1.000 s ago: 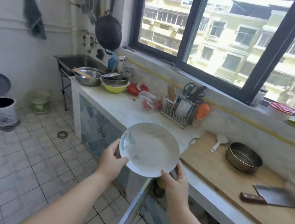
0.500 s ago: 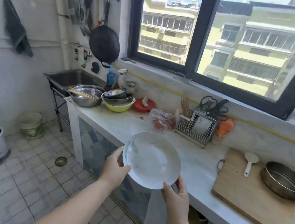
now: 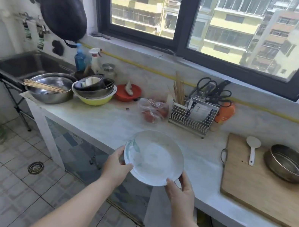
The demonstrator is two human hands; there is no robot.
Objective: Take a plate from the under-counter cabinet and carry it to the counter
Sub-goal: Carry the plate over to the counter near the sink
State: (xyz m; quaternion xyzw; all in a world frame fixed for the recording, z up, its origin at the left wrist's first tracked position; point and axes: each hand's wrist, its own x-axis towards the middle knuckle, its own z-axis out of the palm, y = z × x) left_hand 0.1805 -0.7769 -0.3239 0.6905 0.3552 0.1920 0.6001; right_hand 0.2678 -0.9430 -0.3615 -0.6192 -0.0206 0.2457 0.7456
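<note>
A white plate (image 3: 155,157) with a faint green leaf print hangs tilted over the front edge of the pale marble counter (image 3: 106,124). My left hand (image 3: 116,164) grips its left rim and my right hand (image 3: 181,190) holds its lower right rim. The under-counter cabinet (image 3: 85,154) with its blue-tiled front lies below the plate, partly hidden by my arms.
Stacked metal and yellow bowls (image 3: 92,91) sit at the counter's left end beside a sink (image 3: 29,64). A bag of tomatoes (image 3: 153,110) and a wire utensil rack (image 3: 193,111) stand behind the plate. A wooden board (image 3: 262,191) with a steel pan (image 3: 288,163) lies to the right.
Both hands have carried the plate up and forward from beside the cabinet to above the counter's front edge. My view has moved closer to the counter.
</note>
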